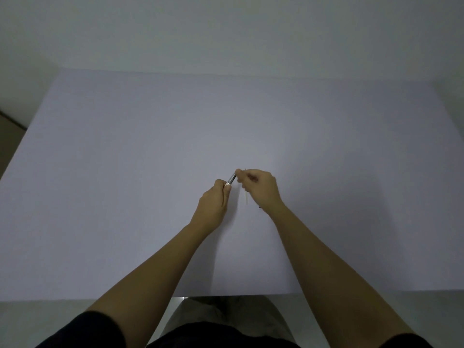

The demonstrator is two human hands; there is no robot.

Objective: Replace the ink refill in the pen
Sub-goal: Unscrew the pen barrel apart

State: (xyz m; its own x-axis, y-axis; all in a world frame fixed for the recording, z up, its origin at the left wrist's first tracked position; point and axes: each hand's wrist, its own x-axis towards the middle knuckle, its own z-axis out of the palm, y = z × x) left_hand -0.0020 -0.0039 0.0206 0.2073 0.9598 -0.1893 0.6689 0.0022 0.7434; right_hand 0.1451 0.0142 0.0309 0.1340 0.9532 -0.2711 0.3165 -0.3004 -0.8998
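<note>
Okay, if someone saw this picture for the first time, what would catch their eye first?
First, the two hands meeting at the middle of the white table: the left hand grips the silver pen barrel and the right hand pinches its upper end. Next, a thin pale refill lies on the table just below the right hand.

Most of the pen (231, 178) is hidden: only a short silvery stretch shows between the left hand (213, 204) and the right hand (259, 188), both ends buried in the fingers. A thin pale rod (246, 197) below the right hand is too small and faint to identify. A tiny dark speck (260, 207) by the right wrist is unreadable. The table (125, 197) runs off both side edges.
</note>
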